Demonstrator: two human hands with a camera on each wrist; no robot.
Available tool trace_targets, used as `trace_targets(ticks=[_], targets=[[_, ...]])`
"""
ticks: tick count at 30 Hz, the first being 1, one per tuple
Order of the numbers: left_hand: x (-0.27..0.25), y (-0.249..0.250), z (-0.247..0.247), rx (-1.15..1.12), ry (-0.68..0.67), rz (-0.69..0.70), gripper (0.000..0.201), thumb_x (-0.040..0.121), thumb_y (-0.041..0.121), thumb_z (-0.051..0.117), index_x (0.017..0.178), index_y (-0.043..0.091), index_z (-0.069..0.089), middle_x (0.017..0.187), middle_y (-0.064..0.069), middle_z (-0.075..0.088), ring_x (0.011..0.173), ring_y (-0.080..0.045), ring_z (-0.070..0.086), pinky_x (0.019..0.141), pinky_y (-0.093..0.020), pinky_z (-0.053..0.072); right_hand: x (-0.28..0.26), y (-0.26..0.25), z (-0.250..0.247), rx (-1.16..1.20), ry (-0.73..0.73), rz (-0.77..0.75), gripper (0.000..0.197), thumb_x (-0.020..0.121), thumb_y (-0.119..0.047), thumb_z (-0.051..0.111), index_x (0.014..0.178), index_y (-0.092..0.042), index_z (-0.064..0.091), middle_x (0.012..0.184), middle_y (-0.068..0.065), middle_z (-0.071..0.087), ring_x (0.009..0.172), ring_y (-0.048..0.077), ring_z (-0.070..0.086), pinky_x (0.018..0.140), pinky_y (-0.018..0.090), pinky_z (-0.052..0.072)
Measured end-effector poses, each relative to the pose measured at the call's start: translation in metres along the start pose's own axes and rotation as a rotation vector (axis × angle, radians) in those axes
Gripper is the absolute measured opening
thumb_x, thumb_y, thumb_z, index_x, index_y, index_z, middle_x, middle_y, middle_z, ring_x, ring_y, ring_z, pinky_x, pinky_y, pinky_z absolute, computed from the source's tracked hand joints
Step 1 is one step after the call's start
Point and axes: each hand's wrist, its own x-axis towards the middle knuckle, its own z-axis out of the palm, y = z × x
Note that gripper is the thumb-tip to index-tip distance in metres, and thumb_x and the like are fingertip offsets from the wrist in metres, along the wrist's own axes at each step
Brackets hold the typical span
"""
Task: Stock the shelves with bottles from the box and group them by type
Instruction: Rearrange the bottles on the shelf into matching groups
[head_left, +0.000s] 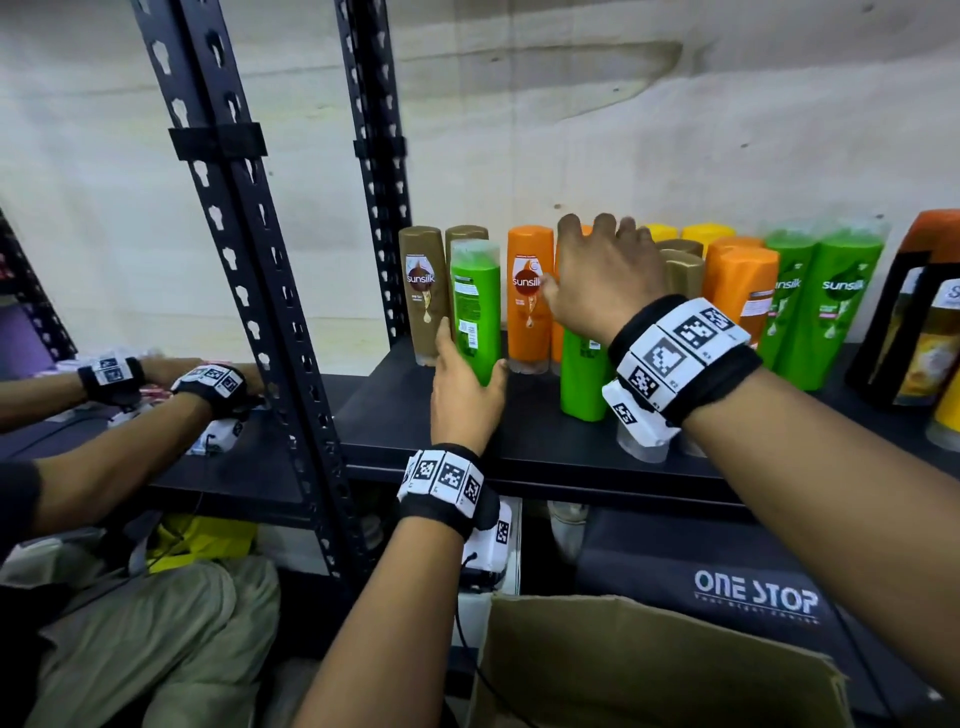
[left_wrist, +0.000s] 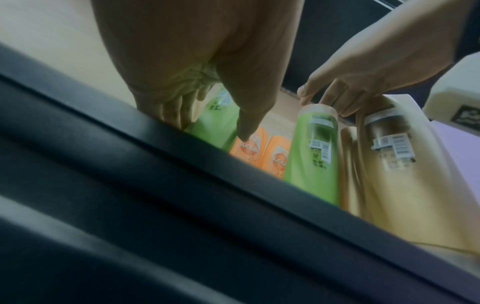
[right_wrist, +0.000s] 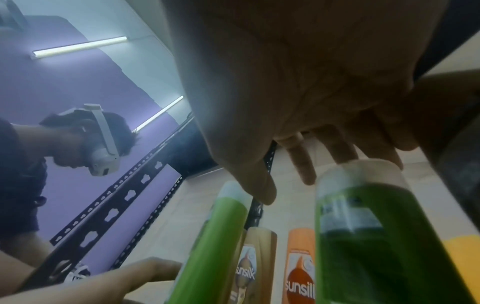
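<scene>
Sunsilk bottles stand mixed on the black shelf (head_left: 415, 431). My left hand (head_left: 474, 345) grips an upright green bottle (head_left: 475, 291) low down, thumb on its left side and fingers on its right; the same bottle (left_wrist: 215, 121) shows in the left wrist view. My right hand (head_left: 576, 254) reaches over a second green bottle (head_left: 584, 374), its fingers straight and spread. In the left wrist view its fingertips (left_wrist: 345, 111) rest on that bottle's (left_wrist: 314, 156) clear cap. Brown bottles (head_left: 426, 291) and orange bottles (head_left: 530, 296) stand behind.
More orange (head_left: 743, 296), green (head_left: 831, 306) and yellow (head_left: 706, 234) bottles fill the shelf's right, with larger dark bottles (head_left: 924, 312) at the far right. An open cardboard box (head_left: 649, 670) sits below. Black uprights (head_left: 244, 260) stand left, and another person's hands (head_left: 156, 384) work beyond them.
</scene>
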Motion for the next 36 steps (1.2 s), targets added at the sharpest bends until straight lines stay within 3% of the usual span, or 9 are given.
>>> trace_targets(ticks=[4, 6, 11, 18, 21, 24, 27, 31, 36], targets=[[-0.001, -0.001, -0.001, -0.008, 0.008, 0.006, 0.081, 0.094, 0.028, 0.069, 0.158, 0.019, 0.021, 0.147, -0.013, 0.048, 0.130, -0.034, 0.051, 0.106, -0.042, 0.044, -0.008, -0.001, 0.002, -0.016, 0.052, -0.072, 0.048, 0.092, -0.020, 0.055, 0.136, -0.009, 0.040, 0.130, 0.021, 0.045, 0.108, 0.045, 0.055, 0.084, 0.050, 0.045], [-0.002, -0.002, -0.001, -0.023, 0.025, 0.024, 0.078, 0.093, 0.027, 0.069, 0.157, 0.018, 0.025, 0.145, -0.012, 0.049, 0.130, -0.031, 0.050, 0.107, -0.040, 0.043, -0.010, -0.001, 0.001, 0.063, 0.069, -0.093, 0.046, 0.091, -0.016, 0.055, 0.135, -0.012, 0.043, 0.131, 0.018, 0.041, 0.110, 0.044, 0.050, 0.070, 0.044, 0.042], [-0.011, -0.004, -0.007, -0.089, 0.080, 0.043, 0.074, 0.088, 0.022, 0.074, 0.152, 0.016, 0.037, 0.143, -0.009, 0.054, 0.130, -0.026, 0.052, 0.109, -0.040, 0.043, -0.015, -0.002, 0.001, 0.337, 0.089, -0.078, 0.037, 0.095, -0.016, 0.052, 0.131, -0.012, 0.048, 0.135, 0.016, 0.037, 0.117, 0.043, 0.043, 0.097, 0.049, 0.042], [-0.025, -0.005, -0.020, -0.128, 0.122, 0.033, 0.072, 0.083, 0.021, 0.076, 0.147, 0.022, 0.043, 0.131, -0.004, 0.061, 0.120, -0.020, 0.057, 0.101, -0.030, 0.046, -0.023, -0.001, 0.011, 0.524, 0.238, -0.067, 0.026, 0.097, -0.019, 0.058, 0.122, -0.012, 0.054, 0.124, 0.013, 0.043, 0.118, 0.035, 0.045, 0.098, 0.045, 0.044], [-0.026, -0.005, -0.024, -0.144, 0.137, 0.027, 0.071, 0.081, 0.022, 0.076, 0.144, 0.024, 0.045, 0.128, 0.000, 0.062, 0.118, -0.018, 0.058, 0.102, -0.034, 0.048, -0.024, -0.005, 0.017, 0.625, 0.293, -0.098, 0.025, 0.096, -0.019, 0.061, 0.119, -0.009, 0.056, 0.122, 0.014, 0.045, 0.117, 0.034, 0.048, 0.101, 0.042, 0.042], [-0.027, -0.006, -0.025, -0.139, 0.126, 0.019, 0.072, 0.081, 0.024, 0.076, 0.145, 0.026, 0.043, 0.130, 0.000, 0.060, 0.121, -0.018, 0.057, 0.103, -0.035, 0.047, -0.025, -0.008, 0.025, 0.721, 0.363, -0.084, 0.031, 0.093, -0.021, 0.065, 0.121, -0.008, 0.057, 0.120, 0.014, 0.048, 0.114, 0.032, 0.050, 0.102, 0.040, 0.041], [-0.026, -0.008, -0.022, -0.124, 0.133, 0.008, 0.072, 0.082, 0.026, 0.075, 0.146, 0.026, 0.042, 0.132, 0.000, 0.056, 0.122, -0.017, 0.054, 0.098, -0.025, 0.040, -0.025, -0.008, 0.036, 0.837, 0.426, -0.061, 0.046, 0.092, -0.024, 0.068, 0.132, -0.011, 0.052, 0.127, 0.012, 0.047, 0.120, 0.026, 0.051, 0.105, 0.033, 0.041], [-0.024, -0.010, -0.017, -0.099, 0.143, 0.003, 0.072, 0.083, 0.030, 0.073, 0.147, 0.024, 0.040, 0.133, -0.001, 0.053, 0.127, -0.017, 0.048, 0.099, -0.021, 0.032, -0.031, -0.009, 0.054, 0.997, 0.480, 0.025, 0.066, 0.090, -0.028, 0.072, 0.144, -0.015, 0.037, 0.140, 0.006, 0.046, 0.125, 0.013, 0.047, 0.097, 0.005, 0.031], [-0.021, -0.010, -0.014, -0.131, 0.153, 0.015, 0.071, 0.087, 0.039, 0.073, 0.147, 0.024, 0.039, 0.134, 0.002, 0.053, 0.124, -0.011, 0.049, 0.095, -0.017, 0.033, -0.045, -0.024, 0.088, 1.163, 0.323, 0.226, 0.072, 0.088, -0.037, 0.075, 0.145, -0.020, 0.034, 0.121, -0.009, 0.058, 0.098, 0.002, 0.054, 0.079, 0.010, 0.038]])
